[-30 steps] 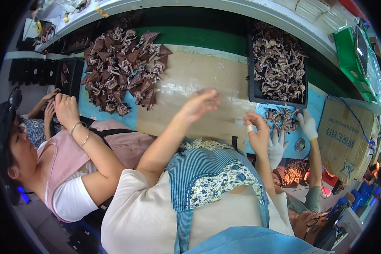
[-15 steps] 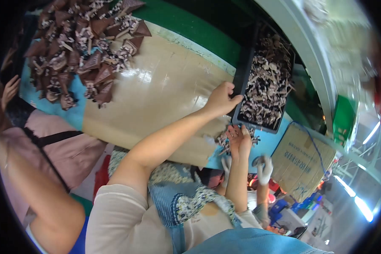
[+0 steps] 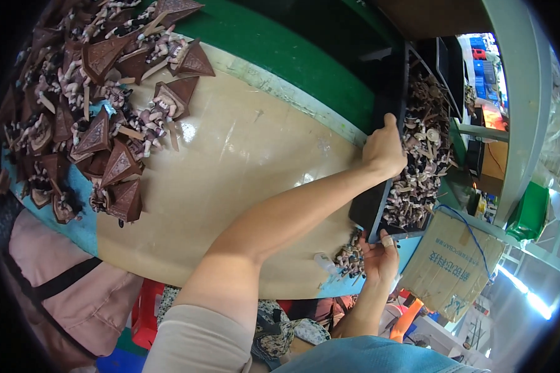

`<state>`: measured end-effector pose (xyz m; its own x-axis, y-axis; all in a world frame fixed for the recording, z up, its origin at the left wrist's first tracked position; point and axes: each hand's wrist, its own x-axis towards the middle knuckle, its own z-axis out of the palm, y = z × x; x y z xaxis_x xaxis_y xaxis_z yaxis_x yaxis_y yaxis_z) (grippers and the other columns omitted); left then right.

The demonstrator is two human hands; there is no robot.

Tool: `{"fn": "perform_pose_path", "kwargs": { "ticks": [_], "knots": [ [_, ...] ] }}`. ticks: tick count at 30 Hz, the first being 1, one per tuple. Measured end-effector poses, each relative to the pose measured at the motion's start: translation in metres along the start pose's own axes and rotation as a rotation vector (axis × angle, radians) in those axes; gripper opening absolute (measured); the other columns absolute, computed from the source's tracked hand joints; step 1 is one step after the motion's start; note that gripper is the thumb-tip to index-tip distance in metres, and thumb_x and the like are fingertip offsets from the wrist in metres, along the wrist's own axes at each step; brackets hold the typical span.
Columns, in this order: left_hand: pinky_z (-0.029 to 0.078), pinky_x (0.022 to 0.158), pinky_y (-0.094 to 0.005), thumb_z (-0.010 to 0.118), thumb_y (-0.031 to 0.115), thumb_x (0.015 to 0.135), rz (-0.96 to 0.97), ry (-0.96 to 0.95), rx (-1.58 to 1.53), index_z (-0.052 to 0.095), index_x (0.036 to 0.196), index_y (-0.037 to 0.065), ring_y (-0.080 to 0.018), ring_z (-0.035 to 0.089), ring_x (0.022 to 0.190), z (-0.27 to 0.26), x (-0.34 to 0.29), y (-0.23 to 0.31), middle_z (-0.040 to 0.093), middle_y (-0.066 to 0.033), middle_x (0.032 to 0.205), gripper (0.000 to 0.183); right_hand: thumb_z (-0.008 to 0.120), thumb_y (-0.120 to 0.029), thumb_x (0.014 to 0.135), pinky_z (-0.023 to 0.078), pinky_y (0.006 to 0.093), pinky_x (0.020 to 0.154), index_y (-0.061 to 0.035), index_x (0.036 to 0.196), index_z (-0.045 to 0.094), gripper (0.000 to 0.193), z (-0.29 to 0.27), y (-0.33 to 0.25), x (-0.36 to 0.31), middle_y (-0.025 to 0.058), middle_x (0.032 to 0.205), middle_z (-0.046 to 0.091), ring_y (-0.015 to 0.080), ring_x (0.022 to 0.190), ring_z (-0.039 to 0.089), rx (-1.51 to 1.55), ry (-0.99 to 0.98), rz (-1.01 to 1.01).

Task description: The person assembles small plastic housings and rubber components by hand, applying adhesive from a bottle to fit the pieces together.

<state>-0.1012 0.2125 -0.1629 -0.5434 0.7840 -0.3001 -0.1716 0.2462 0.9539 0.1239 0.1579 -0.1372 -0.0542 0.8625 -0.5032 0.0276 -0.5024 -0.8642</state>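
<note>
A long black plastic tray (image 3: pixel 368 216) on the right is filled with small painted figurines (image 3: pixel 426 146) in cream, pink, black and brown. It leans, so its outer left wall faces me. My left hand (image 3: pixel 386 150) is closed over the tray's left long rim, around its middle. At the near corner, my right hand (image 3: pixel 381 258) grips the tray, with its thumb at the rim and its other fingers partly hidden beneath. Beside that corner lies a little heap of loose figurines (image 3: pixel 350 256) on the table.
A large pile of figurines with brown pointed pieces (image 3: pixel 99 133) covers the table's left end. Brown sheeting (image 3: pixel 242 168) lies across the table. A cardboard panel (image 3: pixel 451 261) stands past the tray's near end, by a pale upright frame (image 3: pixel 526 124). A pink bag-like item (image 3: pixel 74 280) is at left.
My left hand has moved onto the tray's rim, and my right hand has gone from palm-up to gripping the near corner. The tray now tilts. A white-gloved hand nearby has gone from view.
</note>
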Motion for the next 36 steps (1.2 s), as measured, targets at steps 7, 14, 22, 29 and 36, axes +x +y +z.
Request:
{"fn": "perform_pose_path", "kwargs": {
  "ticks": [7, 14, 22, 29, 36],
  "knots": [
    [0.049, 0.055, -0.0303, 0.072, 0.007, 0.073, 0.093, 0.115, -0.149, 0.034, 0.11, 0.002, -0.0183, 0.061, 0.063, 0.013, -0.053, -0.037, 0.06, -0.0108, 0.076, 0.053, 0.048, 0.011, 0.067, 0.053, 0.0333, 0.074, -0.0013, 0.108, 0.051, 0.043, -0.021, -0.012, -0.014, 0.0075, 0.09, 0.06, 0.0196, 0.076, 0.061, 0.063, 0.153, -0.033],
    [0.047, 0.046, -0.0221, 0.062, 0.003, 0.084, -0.042, 0.195, -0.586, 0.031, 0.106, 0.005, -0.0099, 0.056, 0.056, -0.047, -0.108, 0.008, 0.057, -0.0046, 0.075, 0.039, 0.051, 0.012, 0.068, 0.049, 0.0257, 0.066, 0.0014, 0.123, 0.046, 0.056, 0.008, -0.042, -0.014, 0.0051, 0.088, 0.061, 0.0152, 0.072, 0.059, -0.037, -0.015, -0.023],
    [0.052, 0.071, -0.029, 0.062, 0.008, 0.086, 0.101, 0.052, -0.888, 0.024, 0.127, 0.003, -0.0173, 0.063, 0.084, -0.053, -0.125, -0.015, 0.061, -0.014, 0.098, 0.056, 0.051, 0.005, 0.068, 0.051, 0.0276, 0.071, 0.005, 0.114, 0.054, 0.047, 0.027, -0.071, 0.091, 0.0106, 0.091, 0.064, 0.0169, 0.076, 0.062, -0.336, -0.189, -0.173],
    [0.054, 0.064, -0.0295, 0.062, 0.016, 0.086, 0.002, -0.243, -0.574, 0.013, 0.132, -0.003, -0.0257, 0.065, 0.091, -0.09, -0.14, -0.034, 0.057, -0.0207, 0.106, 0.069, 0.045, 0.002, 0.07, 0.048, 0.027, 0.076, 0.0011, 0.113, 0.054, 0.045, 0.038, -0.057, 0.115, 0.0064, 0.093, 0.062, 0.0167, 0.083, 0.06, -0.369, -0.154, -0.243],
    [0.049, 0.067, -0.0265, 0.064, 0.02, 0.087, 0.002, 0.436, -0.816, 0.042, 0.109, 0.002, -0.0126, 0.06, 0.078, -0.101, -0.112, -0.032, 0.058, -0.0097, 0.1, 0.036, 0.042, 0.007, 0.069, 0.045, 0.0244, 0.067, -0.0018, 0.12, 0.048, 0.053, 0.02, -0.045, 0.139, 0.0025, 0.085, 0.059, 0.0122, 0.072, 0.055, -0.297, -0.114, -0.315]
  ]
}}
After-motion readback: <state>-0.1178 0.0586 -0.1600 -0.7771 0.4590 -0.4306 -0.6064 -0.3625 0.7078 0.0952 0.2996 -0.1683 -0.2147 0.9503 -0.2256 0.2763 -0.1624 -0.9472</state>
